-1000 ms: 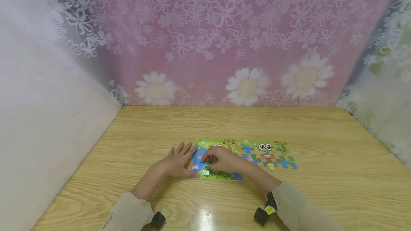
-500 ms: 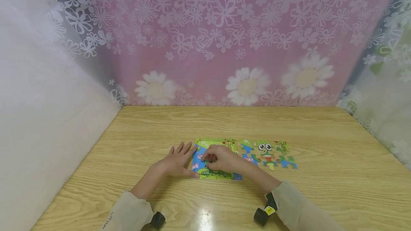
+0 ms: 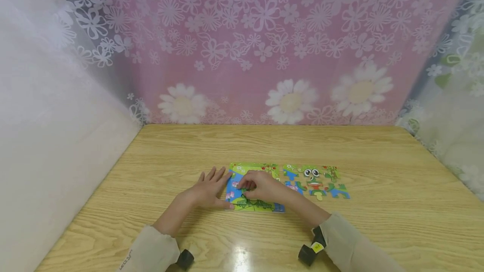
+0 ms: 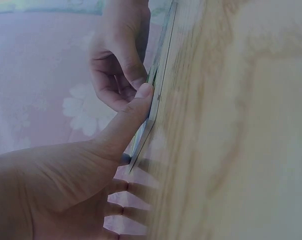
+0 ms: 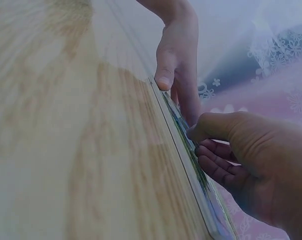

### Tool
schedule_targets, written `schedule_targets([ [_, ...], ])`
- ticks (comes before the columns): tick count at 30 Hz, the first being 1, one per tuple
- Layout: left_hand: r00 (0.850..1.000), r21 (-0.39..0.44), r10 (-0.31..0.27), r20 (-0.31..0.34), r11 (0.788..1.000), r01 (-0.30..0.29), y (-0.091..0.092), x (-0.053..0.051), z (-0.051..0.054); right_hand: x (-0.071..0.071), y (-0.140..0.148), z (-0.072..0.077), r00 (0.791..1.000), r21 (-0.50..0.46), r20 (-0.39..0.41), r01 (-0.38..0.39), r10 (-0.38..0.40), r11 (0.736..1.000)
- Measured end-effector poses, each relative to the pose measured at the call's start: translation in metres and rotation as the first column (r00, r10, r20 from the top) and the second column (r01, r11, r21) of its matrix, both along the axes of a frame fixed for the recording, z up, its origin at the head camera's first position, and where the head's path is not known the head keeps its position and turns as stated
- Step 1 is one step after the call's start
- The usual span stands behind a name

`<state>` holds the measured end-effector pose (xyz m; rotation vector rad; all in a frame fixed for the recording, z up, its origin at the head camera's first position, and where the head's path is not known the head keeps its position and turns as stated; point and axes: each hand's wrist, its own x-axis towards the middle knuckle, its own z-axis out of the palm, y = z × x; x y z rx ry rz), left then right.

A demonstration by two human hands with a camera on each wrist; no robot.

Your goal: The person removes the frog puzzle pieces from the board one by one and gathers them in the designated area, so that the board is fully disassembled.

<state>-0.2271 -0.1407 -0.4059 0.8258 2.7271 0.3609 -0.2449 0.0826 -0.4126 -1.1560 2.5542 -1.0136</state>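
A frog jigsaw board lies flat on the table, much of its middle hidden beneath my right hand. With curled fingers, that hand pinches a blue-and-green puzzle piece over the board's lower left part. My left hand spreads its fingers along the left edge, its thumb resting on the near left corner. From the left wrist view, the left thumb is on the board's rim beside the right fingers. In the right wrist view, the right thumb is low over the board; the piece itself is hard to make out there.
Several loose puzzle pieces lie right of the board, among them a frog-eyes piece, a blue-and-green piece and a piece with a yellow tab. The wooden table meets a pink flowered curtain at the back.
The puzzle piece under my right fingers has shifted slightly against the board's lower left picture. Both hands stay almost in place, and the loose pieces lie as before.
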Motion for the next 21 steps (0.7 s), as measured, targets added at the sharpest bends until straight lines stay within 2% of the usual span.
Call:
schedule_targets([
  [6,1.0,0.012,0.003,0.01,1.0,-0.003,0.0,0.001,0.002,-0.002,0.004,-0.001,1.0,-0.032,0.027,0.0,0.001,0.999],
  [11,1.0,0.021,-0.003,0.01,1.0,0.002,0.002,0.003,0.006,0.001,0.014,0.005,1.0,-0.071,-0.017,-0.003,0.002,0.998],
  [15,1.0,0.011,0.003,0.013,1.0,-0.003,0.002,0.005,0.009,0.005,0.026,0.01,0.998,-0.061,-0.043,0.037,-0.039,0.997],
  [17,1.0,0.009,0.007,0.017,1.0,-0.007,0.002,0.005,0.009,0.008,0.034,0.013,0.998,-0.057,-0.02,0.061,-0.062,0.997],
  [21,1.0,0.015,0.011,0.02,1.0,-0.012,0.0,0.003,0.006,0.014,0.053,0.017,0.997,-0.074,-0.037,0.069,-0.072,0.995],
])
